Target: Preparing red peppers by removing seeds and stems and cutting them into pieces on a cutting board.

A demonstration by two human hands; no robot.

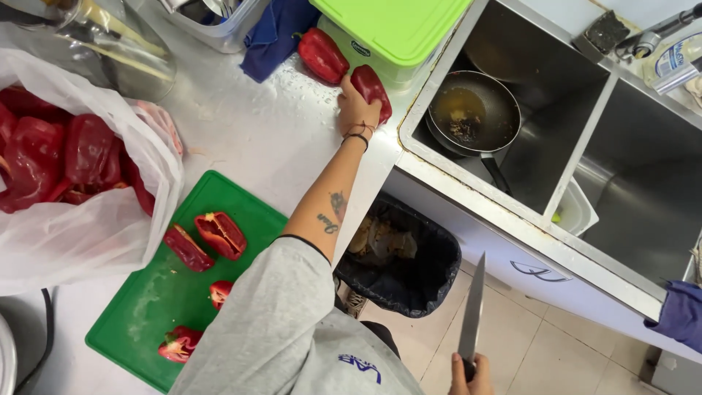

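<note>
Steel counter (241, 124) next to the sink: left hand (356, 110) has its fingers wrapped on a red pepper (371, 89) by the green-lidded box (391, 33), right hand (469, 374) fist-tight around a knife (473, 314) down low.

Large translucent white plastic bag (88, 227) at left on steel surface (241, 124), mouth open, stuffed with red peppers. Lime-green lidded plastic box (391, 29) at top centre, small oval blue-and-white label (360, 48) on front edge. Clear bottle with pale blue-white label (676, 58) at top right, behind sink.
</note>
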